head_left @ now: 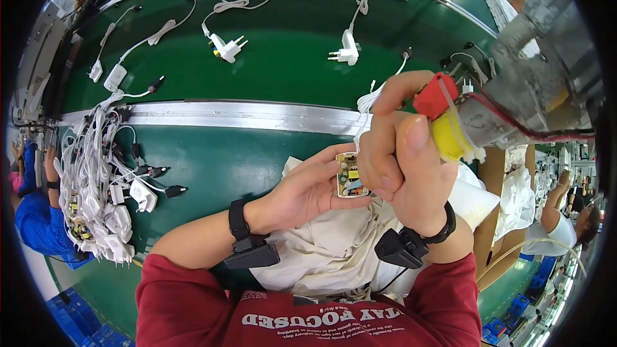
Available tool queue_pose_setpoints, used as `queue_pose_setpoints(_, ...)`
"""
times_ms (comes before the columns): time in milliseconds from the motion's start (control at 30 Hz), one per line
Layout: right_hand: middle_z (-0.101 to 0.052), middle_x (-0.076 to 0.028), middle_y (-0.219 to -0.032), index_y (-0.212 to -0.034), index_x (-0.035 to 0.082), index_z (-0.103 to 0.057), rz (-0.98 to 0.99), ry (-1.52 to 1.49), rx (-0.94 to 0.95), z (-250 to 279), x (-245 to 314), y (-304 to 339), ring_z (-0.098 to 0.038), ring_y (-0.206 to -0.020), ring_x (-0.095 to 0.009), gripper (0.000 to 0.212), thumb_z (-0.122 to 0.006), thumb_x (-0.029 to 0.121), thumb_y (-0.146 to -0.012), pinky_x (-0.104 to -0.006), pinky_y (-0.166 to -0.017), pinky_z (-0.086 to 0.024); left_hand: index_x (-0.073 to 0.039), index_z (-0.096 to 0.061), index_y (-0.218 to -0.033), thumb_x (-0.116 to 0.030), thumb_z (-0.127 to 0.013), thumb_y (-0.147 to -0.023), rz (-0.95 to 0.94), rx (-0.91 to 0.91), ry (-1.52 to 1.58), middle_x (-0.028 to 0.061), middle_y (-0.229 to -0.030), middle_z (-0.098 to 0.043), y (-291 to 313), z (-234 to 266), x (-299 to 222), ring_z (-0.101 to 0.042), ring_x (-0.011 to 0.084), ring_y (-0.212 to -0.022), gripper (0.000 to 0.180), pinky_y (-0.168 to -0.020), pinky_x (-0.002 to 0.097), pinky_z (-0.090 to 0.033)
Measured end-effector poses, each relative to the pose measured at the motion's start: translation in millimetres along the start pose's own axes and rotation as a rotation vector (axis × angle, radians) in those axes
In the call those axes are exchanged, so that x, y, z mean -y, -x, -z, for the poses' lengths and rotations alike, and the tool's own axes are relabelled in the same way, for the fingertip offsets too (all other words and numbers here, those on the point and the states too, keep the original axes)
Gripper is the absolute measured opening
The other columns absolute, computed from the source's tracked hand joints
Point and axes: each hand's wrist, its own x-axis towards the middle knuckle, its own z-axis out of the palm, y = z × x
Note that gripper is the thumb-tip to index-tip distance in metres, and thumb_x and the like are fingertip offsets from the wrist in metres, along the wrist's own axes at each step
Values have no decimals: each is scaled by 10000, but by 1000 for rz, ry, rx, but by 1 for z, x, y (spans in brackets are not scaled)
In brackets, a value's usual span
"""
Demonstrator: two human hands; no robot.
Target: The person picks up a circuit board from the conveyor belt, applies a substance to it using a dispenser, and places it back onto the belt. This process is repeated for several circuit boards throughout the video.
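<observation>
"Gripping the open charger case (342, 187), the left hand (297, 189) holds it beside the right hand (414, 167), whose grip can't be told."

"Risk?"

"A loosened hold could drop it, jarring its exposed circuitry (351, 171)."

Workshop scene around a dark green, flat conveyor belt (283, 77)
A straight silver metal rail (257, 114) borders the belt's near edge; at right, a tall brown cardboard box (508, 249) holds crumpled white material (514, 196), with a person in a white top (554, 241) beyond; at far left, a person in blue clothing (40, 223), blue plastic crates (67, 315) below.
</observation>
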Motion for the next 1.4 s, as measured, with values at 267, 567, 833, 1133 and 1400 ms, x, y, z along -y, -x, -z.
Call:
queue_pose_setpoints(267,-343,15,-503,-993,39,-375,-37,-89,-73,-10,10,2,-299,-374,-60,350,-485,367,-941,-221,-357,-262,-87,-321,-1352,-202,-442,-959,43,22,-369,93,-1280,-457,-22,1,-28,-506,211,-1157,426,-969,373,-439)
queue_pose_setpoints(567,-338,11,-512,-1004,29,-386,-56,-112,-14,-10,19,5,-297,-380,-63,320,-491,326,-945,-221,-361,-269,-6,-479,-1099,-113,-598,-806,-537,283,-901,114,-960,-570,-154,-81,-79,-571,212,-862,334,-751,300,-469)
queue_pose_setpoints(833,-345,4,-513,-989,29,-390,-47,-65,-41,-11,22,1,-301,-384,-68,255,-482,263,-949,-225,-362,-280,30,-551,-923,-215,-643,-721,-654,237,-1261,208,-902,-555,-209,29,-44,-586,352,-813,331,-679,412,-515)
queue_pose_setpoints(1133,-411,32,-562,-960,33,-435,-71,-127,-69,-11,24,-1,-353,-438,-27,173,-522,178,-928,-197,-398,-289,-13,-586,-927,-292,-656,-751,-731,-361,-2364,155,-947,-536,-170,-14,-87,-543,294,-953,337,-699,370,-523)
queue_pose_setpoints(1400,-340,22,-522,-954,39,-399,-84,-17,-21,-16,26,2,-319,-401,-52,200,-474,224,-944,-212,-375,-278,-10,-576,-984,-329,-640,-769,-824,-508,-2330,156,-937,-552,-152,12,-100,-569,305,-882,390,-706,383,-522)
